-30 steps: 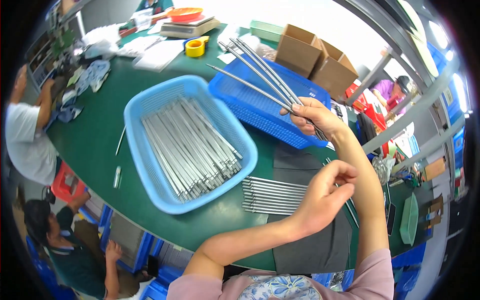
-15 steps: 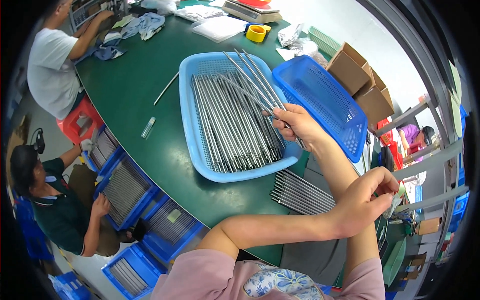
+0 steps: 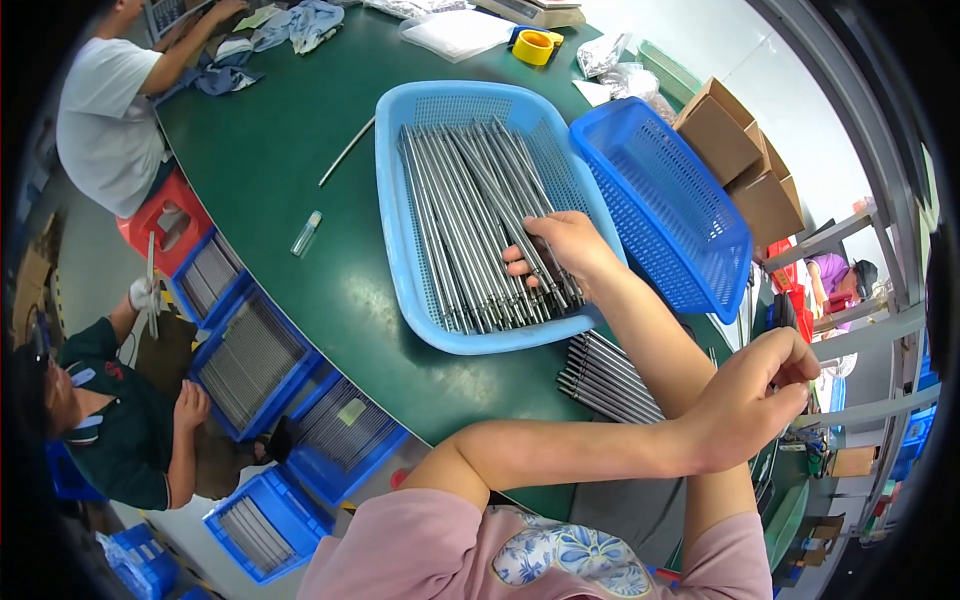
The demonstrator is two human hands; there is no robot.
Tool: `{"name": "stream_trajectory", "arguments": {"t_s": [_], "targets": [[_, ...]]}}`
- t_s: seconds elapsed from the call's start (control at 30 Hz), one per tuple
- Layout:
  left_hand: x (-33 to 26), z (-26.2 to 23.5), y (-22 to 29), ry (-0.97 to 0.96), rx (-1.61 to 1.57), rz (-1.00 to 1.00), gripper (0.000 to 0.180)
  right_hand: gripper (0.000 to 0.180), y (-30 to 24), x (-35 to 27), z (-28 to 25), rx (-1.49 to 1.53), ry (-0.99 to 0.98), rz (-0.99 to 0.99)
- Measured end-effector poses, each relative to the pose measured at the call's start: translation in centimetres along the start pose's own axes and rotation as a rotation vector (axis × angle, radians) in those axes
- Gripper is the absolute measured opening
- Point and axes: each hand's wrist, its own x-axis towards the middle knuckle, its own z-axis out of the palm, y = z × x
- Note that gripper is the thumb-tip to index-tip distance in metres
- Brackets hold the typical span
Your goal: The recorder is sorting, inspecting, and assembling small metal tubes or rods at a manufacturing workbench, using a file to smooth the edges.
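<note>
My arms are crossed, the left over the right. My right hand (image 3: 572,248) is inside the light blue basket (image 3: 400,290), its thumb and fingers around a few of the metal rods (image 3: 455,235) lying lengthwise there. My left hand (image 3: 742,405) hangs off to the right with its fingers curled in. What it holds, if anything, is hidden. Below the basket's right corner, a row of metal rods (image 3: 610,378) lies side by side on the table, partly covered by my arms.
A darker blue basket (image 3: 665,205) leans beside the first. Cardboard boxes (image 3: 720,130), yellow tape (image 3: 533,47), a small clear tube (image 3: 306,233) and a single rod (image 3: 347,151) lie around. Two people work at left, near blue crates (image 3: 250,365) of rods.
My right hand has lowered the rods it held raised onto the others in the basket. The view has shifted slightly. At left, a co-worker's gloved hand now holds up thin rods.
</note>
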Motion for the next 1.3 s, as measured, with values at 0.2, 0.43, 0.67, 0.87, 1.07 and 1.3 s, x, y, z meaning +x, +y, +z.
{"name": "stream_trajectory", "arguments": {"t_s": [0.2, 0.43, 0.67, 0.87, 1.07, 1.3], "targets": [[0.0, 0.0, 0.1, 0.005, -0.005, 0.023, 0.021, 0.026, -0.8, -0.5, 0.0, -0.176, 0.038, -0.029], [-0.1, 0.1, 0.2, 0.008, 0.01, 0.008, 0.019, 0.029, 0.4, -0.5, -0.1, -0.222, 0.095, -0.145], [-0.5, 0.1, 0.1, 0.0, 0.046, -0.007, 0.021, 0.037, 2.2, 0.5, -0.7, -0.478, 0.298, -0.275], [-0.7, -0.1, -0.2, -0.008, 0.003, -0.076, 0.021, 0.035, 2.2, 0.1, -0.3, -0.689, 0.465, -0.337], [-0.5, -0.1, -0.1, -0.05, 0.032, -0.046, 0.023, 0.032, 1.9, -0.1, -0.3, -0.628, 0.598, -0.426], [-0.6, -0.9, 0.9, -0.016, 0.053, -0.044, 0.027, 0.028, -0.1, -2.2, -10.6, -0.722, 0.896, -0.696]]}}
